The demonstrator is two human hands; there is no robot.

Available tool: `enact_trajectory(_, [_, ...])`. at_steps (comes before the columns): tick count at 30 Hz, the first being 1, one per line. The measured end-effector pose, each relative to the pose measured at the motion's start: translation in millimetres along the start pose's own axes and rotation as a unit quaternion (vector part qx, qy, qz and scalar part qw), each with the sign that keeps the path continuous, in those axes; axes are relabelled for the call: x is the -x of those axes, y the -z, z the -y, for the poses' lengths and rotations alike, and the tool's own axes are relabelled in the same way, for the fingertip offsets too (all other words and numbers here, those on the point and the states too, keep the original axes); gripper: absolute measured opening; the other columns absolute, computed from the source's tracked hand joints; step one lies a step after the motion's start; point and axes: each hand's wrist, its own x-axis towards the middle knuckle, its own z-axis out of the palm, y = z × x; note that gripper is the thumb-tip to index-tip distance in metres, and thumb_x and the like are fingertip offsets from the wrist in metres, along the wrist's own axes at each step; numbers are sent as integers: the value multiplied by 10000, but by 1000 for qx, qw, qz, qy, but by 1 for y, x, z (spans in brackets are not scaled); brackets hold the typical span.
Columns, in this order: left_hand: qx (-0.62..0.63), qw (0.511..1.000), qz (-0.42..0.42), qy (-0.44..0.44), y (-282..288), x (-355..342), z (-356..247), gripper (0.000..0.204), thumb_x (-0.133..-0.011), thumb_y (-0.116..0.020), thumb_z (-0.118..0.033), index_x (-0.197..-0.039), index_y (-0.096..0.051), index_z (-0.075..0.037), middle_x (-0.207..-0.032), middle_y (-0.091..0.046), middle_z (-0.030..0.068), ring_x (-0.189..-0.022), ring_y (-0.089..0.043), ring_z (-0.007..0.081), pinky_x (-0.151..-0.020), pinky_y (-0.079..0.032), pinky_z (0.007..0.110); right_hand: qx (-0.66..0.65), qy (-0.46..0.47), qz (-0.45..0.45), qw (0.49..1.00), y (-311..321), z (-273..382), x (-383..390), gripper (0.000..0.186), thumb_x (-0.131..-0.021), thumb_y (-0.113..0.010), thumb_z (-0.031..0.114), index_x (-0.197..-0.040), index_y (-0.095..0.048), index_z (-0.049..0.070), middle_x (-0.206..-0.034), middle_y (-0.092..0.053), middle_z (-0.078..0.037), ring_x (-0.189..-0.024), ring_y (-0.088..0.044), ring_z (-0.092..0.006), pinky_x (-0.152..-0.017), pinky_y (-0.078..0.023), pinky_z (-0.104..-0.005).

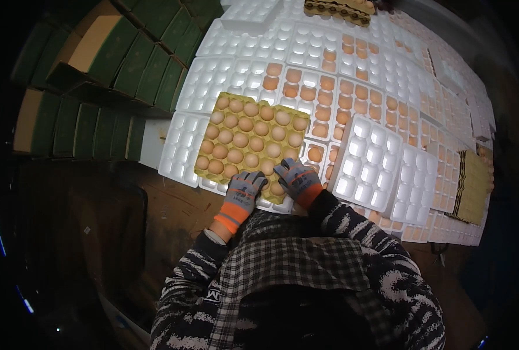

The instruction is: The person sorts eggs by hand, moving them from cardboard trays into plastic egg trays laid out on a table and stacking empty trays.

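A yellow pulp egg tray (240, 98) filled with brown eggs (240, 140) lies on top of white plastic trays before me. My left hand (247, 186), in a grey glove with an orange cuff, bends its fingers down over the near row of eggs. To its right, my right hand (297, 178), gloved alike, curls its fingers over the tray's near right corner. One egg (277, 189) shows between the two hands. Both hands look closed, but the gloves hide whatever is under the fingertips.
White plastic trays (213, 81) cover the table, many of their cups holding eggs. Stacked white trays (368, 163) stand to the right, with a stack of yellow pulp trays (471, 186) beyond. Another pulp tray (338, 13) is at the far end. Green cartons (114, 55) are piled on the left.
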Motion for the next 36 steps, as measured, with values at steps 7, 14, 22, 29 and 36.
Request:
enact_trajectory(7, [606,786,-40,118,22,-9,49,337,-819,-583,-72,-1151,-560,-19,-1111,-579,87,-1048,-599,230,-936,-493,360,-439,-105,-197,870,23,-46,26,392,-860,-674,175,-1243,-613,115,-1211,-610,-140,-1066,-632,-308,-904,-532,-389])
enact_trajectory(14, [92,988,47,-111,9,-68,12,548,-683,-832,-170,-1176,-620,-64,-1164,-568,140,-1027,-600,340,-872,-510,433,-9,-237,-32,971,-20,-27,-18,663,-811,-736,350,-1350,-472,69,-1267,-532,-214,-1056,-634,-366,-835,-538,-460])
enact_trajectory(22, [435,900,-3,16,21,-76,65,314,-849,-661,-51,-1155,-588,-58,-1054,-641,51,-880,-598,172,-786,-518,329,-561,-78,-317,761,30,-36,16,627,-817,-701,148,-1412,-504,123,-1248,-607,-61,-1012,-603,-129,-810,-544,-305])
enact_trajectory(29, [13,989,-11,-146,37,-114,22,500,-767,-761,-137,-1248,-664,-236,-1455,-492,108,-1129,-585,371,-972,-505,425,-16,-237,-102,966,52,-23,-31,448,-827,-698,284,-1251,-636,156,-1272,-548,-151,-1070,-641,-310,-872,-542,-416])
enact_trajectory(36, [-56,996,27,-62,30,-120,18,393,-756,-774,-223,-1143,-705,-207,-1410,-526,104,-1047,-603,345,-878,-529,431,19,-237,-47,970,52,-46,-42,430,-878,-637,362,-1252,-655,151,-1297,-560,-175,-1070,-652,-313,-889,-536,-416])
